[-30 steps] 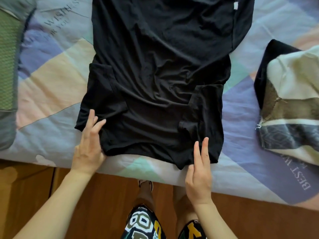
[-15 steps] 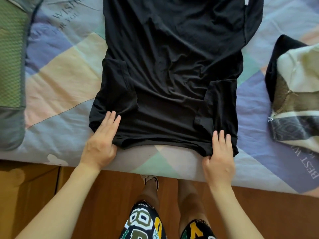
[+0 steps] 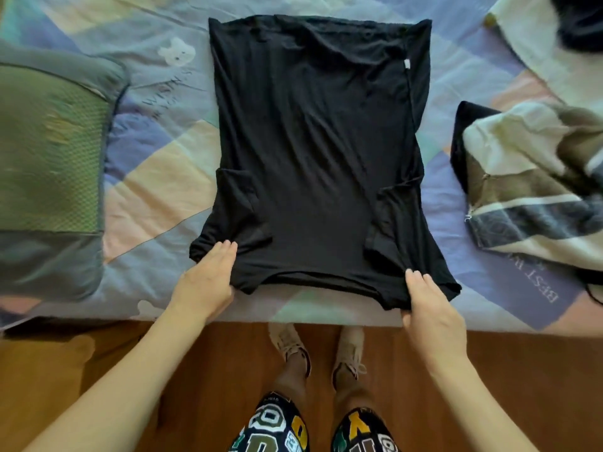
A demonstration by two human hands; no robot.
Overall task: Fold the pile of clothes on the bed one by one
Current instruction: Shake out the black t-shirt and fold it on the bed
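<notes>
A black T-shirt [image 3: 319, 151] lies flat on the patchwork bedsheet [image 3: 156, 177], both sleeves folded inward over its body. My left hand [image 3: 208, 282] holds the near left corner, fingers on top of the cloth and the thumb hidden beneath it. At the near right corner my right hand [image 3: 430, 308] pinches the near edge the same way, with its thumb under the cloth. Both corners look slightly raised off the sheet.
A green and grey pillow [image 3: 49, 177] lies on the left. A beige, brown and grey striped garment [image 3: 535, 187] sits on the right over a dark one. More cloth [image 3: 574, 21] is at the far right corner. The bed edge runs just below my hands, with wooden floor [image 3: 98, 370] beyond.
My hands went from lying flat on the near part of the shirt to taking hold of its two near corners. The view has tilted up, showing the whole shirt.
</notes>
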